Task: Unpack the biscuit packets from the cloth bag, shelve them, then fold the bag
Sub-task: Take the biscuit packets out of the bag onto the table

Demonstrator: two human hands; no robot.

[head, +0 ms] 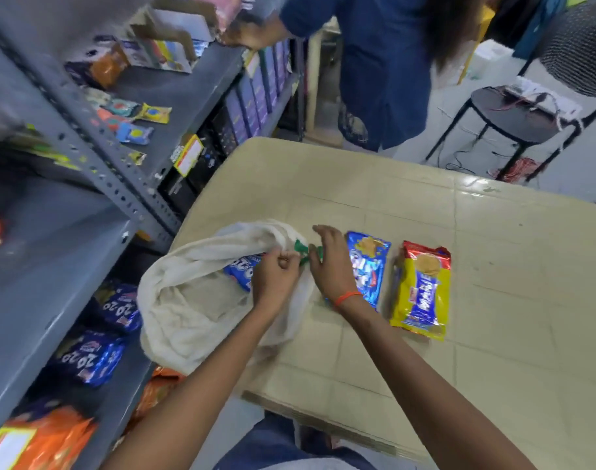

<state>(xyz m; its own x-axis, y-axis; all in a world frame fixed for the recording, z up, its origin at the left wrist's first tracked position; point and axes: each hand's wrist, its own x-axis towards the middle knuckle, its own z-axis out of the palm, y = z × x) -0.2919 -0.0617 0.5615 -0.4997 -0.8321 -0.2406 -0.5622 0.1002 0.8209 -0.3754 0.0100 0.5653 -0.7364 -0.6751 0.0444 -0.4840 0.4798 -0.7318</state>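
The off-white cloth bag [194, 300] lies open on the left part of the beige table [493, 266]. A blue 20-20 biscuit packet [240, 271] shows inside its mouth. My left hand [276, 276] pinches the bag's rim near its green handle [301, 247]. My right hand [328, 262] rests with fingers spread over the green handle and the edge of a blue biscuit packet [369, 269] lying on the table. A yellow and red biscuit packet [422, 290] lies flat to the right of it.
A grey metal shelf rack [86, 157] stands on the left, holding blue 20-20 packets [93, 357], orange packets [45, 439] and small sachets. Another person in blue [374, 62] stands beyond the table. A black stool [513, 113] is at the far right.
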